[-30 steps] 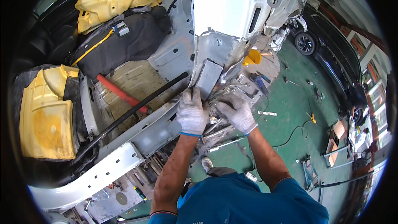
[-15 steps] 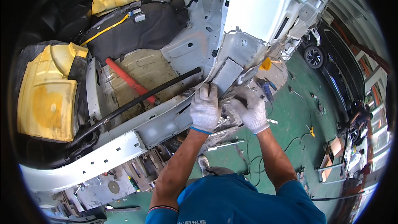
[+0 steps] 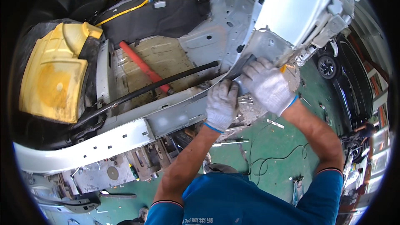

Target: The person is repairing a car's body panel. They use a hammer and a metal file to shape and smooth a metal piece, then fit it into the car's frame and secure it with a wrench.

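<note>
Pressing a grey metal patch panel (image 3: 241,73) onto the white car body's sill (image 3: 125,137), pillar base, 1 o'clock. Left hand (image 3: 221,105) flat below, right hand (image 3: 266,84) gripping its edge. Next prob. needs firm alignment w/ seam.

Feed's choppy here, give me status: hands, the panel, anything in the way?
Left hand gloved, flat on the sill. Right hand gripping the grey panel piece at the pillar base. Black rubber strip lies alongside, clear of both hands.
</note>
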### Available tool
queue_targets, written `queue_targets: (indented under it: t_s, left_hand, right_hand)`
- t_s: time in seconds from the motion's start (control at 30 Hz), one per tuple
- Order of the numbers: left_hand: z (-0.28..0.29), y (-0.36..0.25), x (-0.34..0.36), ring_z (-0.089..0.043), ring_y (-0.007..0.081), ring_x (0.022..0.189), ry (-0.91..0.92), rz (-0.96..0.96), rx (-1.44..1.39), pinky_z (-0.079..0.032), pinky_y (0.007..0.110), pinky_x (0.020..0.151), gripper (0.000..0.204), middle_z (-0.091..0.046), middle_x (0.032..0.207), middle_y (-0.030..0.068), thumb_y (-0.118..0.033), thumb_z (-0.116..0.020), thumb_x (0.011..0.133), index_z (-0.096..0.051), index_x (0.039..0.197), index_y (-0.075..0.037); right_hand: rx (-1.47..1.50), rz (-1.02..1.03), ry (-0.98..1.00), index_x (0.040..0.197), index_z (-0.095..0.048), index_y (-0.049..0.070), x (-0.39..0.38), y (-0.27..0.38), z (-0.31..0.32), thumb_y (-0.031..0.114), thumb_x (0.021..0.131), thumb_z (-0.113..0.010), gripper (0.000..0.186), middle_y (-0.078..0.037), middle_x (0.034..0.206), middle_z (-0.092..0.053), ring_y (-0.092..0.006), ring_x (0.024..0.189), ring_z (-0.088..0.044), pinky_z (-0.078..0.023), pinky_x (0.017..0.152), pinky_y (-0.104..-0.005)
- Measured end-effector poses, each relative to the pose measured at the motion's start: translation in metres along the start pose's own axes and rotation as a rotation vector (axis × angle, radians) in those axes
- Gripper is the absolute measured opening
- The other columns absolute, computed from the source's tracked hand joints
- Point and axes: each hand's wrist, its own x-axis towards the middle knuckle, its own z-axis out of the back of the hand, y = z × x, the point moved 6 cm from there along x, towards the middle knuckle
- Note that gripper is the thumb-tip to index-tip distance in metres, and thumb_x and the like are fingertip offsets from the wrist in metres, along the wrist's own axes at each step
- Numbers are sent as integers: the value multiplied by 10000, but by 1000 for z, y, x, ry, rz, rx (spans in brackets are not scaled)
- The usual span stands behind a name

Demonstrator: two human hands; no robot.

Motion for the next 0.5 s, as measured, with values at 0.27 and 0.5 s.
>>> queue_targets:
  t_s: [0.27,0.5]
  left_hand:
    - [2,8,-3,-626,404,1219,-15,69,-88,-521,549,1059,630,-620,1369,172,-158,-856,736,-685,1337,-83]
    - [19,10,-34,-583,460,1331,-53,187,-108,-492,579,1126,706,-599,1433,214,-182,-896,737,-657,1395,-85]
  right_hand:
    - [27,144,122,1037,-802,120,14,-12,-11,182,802,-699,264,-114,1056,-732,-309,1091,-702,-538,1064,-461]
    - [-11,166,138,1028,-810,121,16,-19,-1,176,786,-710,267,-121,1125,-730,-331,1163,-684,-528,1104,-478]
